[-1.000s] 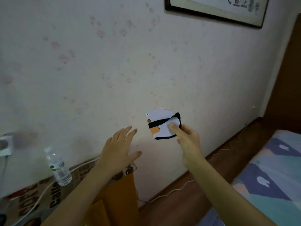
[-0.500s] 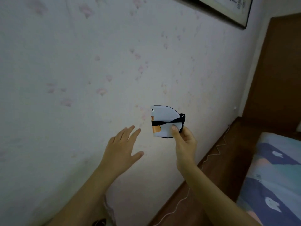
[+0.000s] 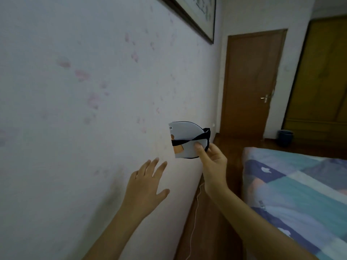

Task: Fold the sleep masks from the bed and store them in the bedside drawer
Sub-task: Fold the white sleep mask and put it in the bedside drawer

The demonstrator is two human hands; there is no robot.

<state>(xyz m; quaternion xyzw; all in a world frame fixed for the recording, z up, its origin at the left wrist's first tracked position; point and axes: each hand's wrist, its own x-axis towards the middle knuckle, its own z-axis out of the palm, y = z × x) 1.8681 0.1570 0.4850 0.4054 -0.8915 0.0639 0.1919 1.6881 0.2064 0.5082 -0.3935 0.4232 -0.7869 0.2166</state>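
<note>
— What's on your left side?

— My left hand is spread flat and empty, fingers splayed in front of the pale wall, holding nothing.

— And the mask?

— The sleep mask is up in the air, just right of that hand and above it. It's folded in half, with its black strap wrapped across the white face. My right hand pinches it, thumb pressed on the front near the lower right edge, the other fingers behind.

— Further right?

— The bed, its patterned cover close beside my right arm, then a closed door and a blue bin at the far end of the room.

— Where's the drawer?

— Not in view, so I'd judge I must find it before anything else.

— How do you do this step well?

— Keep the thumb firm on the strap so the fold doesn't spring open, and use the free left hand to pull the drawer, I think. A loose pinch could let the strap slip off.
</note>
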